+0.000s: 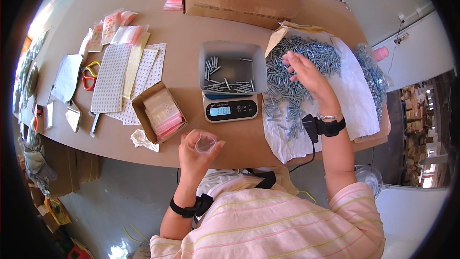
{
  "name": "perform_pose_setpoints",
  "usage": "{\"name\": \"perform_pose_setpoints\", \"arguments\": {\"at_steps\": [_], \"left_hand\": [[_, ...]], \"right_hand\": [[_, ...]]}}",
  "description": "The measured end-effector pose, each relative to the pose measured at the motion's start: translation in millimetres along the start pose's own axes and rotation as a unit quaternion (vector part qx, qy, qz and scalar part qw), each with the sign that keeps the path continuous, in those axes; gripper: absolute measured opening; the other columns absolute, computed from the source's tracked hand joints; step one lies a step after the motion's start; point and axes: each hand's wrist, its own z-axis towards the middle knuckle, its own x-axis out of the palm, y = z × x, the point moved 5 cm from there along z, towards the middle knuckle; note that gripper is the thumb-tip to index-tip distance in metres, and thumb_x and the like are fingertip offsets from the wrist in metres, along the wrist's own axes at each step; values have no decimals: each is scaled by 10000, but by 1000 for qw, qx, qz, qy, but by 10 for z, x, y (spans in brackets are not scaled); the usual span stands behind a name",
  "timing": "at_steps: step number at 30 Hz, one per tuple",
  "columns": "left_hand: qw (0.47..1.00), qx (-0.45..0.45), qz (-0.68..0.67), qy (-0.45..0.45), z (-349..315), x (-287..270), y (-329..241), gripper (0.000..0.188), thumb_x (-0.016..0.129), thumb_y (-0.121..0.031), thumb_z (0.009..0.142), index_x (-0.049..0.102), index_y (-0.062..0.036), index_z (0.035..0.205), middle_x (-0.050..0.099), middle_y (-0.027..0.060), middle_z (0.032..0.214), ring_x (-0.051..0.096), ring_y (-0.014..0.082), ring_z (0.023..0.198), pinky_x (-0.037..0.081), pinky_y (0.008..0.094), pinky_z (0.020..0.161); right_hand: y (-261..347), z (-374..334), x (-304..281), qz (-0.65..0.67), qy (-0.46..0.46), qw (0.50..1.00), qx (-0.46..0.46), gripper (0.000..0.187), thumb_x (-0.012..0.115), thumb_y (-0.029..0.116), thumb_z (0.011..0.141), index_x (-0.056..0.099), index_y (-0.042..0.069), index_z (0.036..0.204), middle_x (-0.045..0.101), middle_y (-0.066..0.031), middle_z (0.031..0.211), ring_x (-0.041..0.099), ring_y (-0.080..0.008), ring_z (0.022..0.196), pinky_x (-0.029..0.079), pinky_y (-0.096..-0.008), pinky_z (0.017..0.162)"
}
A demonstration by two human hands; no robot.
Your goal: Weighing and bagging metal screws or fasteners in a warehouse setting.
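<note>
Near the table's front edge my left hand (194, 156) is closed round a small clear plastic bag (205, 144), whose round mouth gapes upward. My right hand (306, 73) hovers over a large pile of silvery screws (299, 50), fingers slightly bent and apart, with nothing visible in them. Left of the pile, a grey plastic bin (232, 45) with some loose screws (227, 86) inside stands on a digital scale (231, 110) with a lit display. Beside my left hand sits a small open cardboard box (140, 108) of flat clear bags with red edges (165, 115).
A large carton (230, 0) stands at the back. White sheeting (357, 84) lies under the screws, with a bulging bag of screws (371, 76) at right. Dotted label sheets (112, 74), scissors (89, 76) and packed bags (111, 26) lie left. A crumpled tissue (143, 140) is near the front edge.
</note>
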Motion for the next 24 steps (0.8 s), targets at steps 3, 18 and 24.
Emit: {"name": "perform_pose_setpoints", "arguments": {"at_steps": [3, 18, 24], "left_hand": [[999, 13, 35, -6, 17, -8, -83, 209, 883, -142, 717, 715, -83, 826, 680, 29, 834, 579, 225, 871, 467, 354, 838], [999, -2, -2, -37, 23, 23, 62, 204, 870, -142, 738, 693, -71, 811, 683, 29, 817, 589, 203, 797, 455, 343, 827], [999, 26, 26, -34, 110, 87, 13, 208, 855, -120, 769, 670, -37, 815, 682, 32, 822, 604, 143, 781, 475, 293, 781]], "right_hand": [[-28, 19, 194, 30, 23, 999, 26, 784, 431, 690, 997, 566, -28, 1280, 586, -134, 1247, 516, -191, 1108, 508, -331, 891], [-245, 352, 770, 151, 112, 979, 77, 512, 644, 451, 948, 602, 21, 1223, 577, -97, 1189, 494, -163, 979, 441, -344, 850], [137, -64, 768, 82, 104, 991, -15, 588, 520, 135, 945, 359, -5, 1493, 498, -114, 1407, 453, -193, 1286, 365, -334, 1088]]}}
